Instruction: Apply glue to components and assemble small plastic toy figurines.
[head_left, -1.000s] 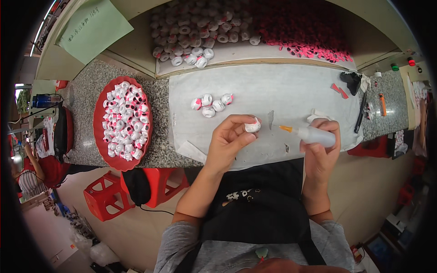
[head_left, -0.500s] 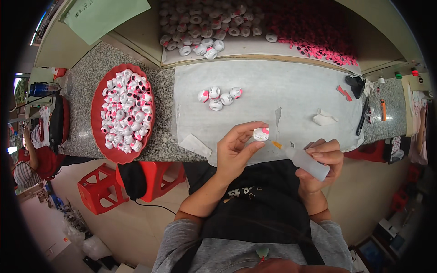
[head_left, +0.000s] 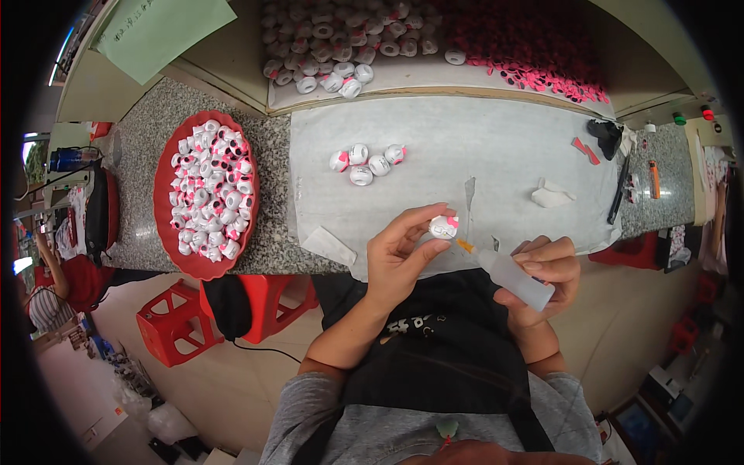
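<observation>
Between thumb and fingers, my left hand (head_left: pixel 404 252) pinches a small round white piece with a pink patch (head_left: pixel 443 226). My right hand (head_left: pixel 549 277) is wrapped round a translucent white squeeze bottle (head_left: pixel 518 279) with an orange-yellow nozzle (head_left: pixel 465 246). The bottle is tilted, its tip close to the lower right side of the piece; whether they touch I cannot tell. Beyond my left hand, several similar white-and-pink pieces (head_left: pixel 360 176) lie grouped on the white sheet (head_left: pixel 434 139).
On the left a red scalloped tray (head_left: pixel 164 209) holds many such pieces. At the back, a shelf holds a heap of white pieces (head_left: pixel 341 46) and a pile of small pink parts (head_left: pixel 542 74). A crumpled tissue (head_left: pixel 552 194) lies right. Red stools (head_left: pixel 174 325) stand below the counter.
The bottle and my right hand have shifted slightly left, bringing the nozzle a little nearer the piece. The piece has turned slightly in my left hand. The whole view has shifted a little.
</observation>
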Motion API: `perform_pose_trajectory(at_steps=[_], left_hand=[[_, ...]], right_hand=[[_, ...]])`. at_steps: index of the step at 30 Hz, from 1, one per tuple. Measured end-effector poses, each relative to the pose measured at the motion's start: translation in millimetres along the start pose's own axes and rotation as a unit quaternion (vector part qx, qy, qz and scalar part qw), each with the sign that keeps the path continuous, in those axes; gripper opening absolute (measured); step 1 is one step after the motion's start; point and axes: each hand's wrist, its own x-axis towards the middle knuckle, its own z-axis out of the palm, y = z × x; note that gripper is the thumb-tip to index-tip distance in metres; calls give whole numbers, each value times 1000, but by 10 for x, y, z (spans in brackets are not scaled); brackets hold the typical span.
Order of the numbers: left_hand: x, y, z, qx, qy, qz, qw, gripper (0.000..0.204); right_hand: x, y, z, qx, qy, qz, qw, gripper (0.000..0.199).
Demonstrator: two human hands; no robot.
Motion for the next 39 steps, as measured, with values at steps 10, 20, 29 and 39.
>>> perform_pose_trajectory(at_steps=[10,20,29,39], left_hand=[[-7,-4,4,-17,22,-16,999,36],[-3,4,16,-14,9,-12,1000,37],[5,-12,18,-2,3,-6,1000,36],[11,-37,-7,138,-28,70,988,32]], right_hand=[[24,-47,21,-30,9,18,999,37],[28,-22,30,-9,2,-8,1000,39],[41,-38,31,-29,-4,6,1000,38],[33,-15,40,-29,-15,3,999,38]])
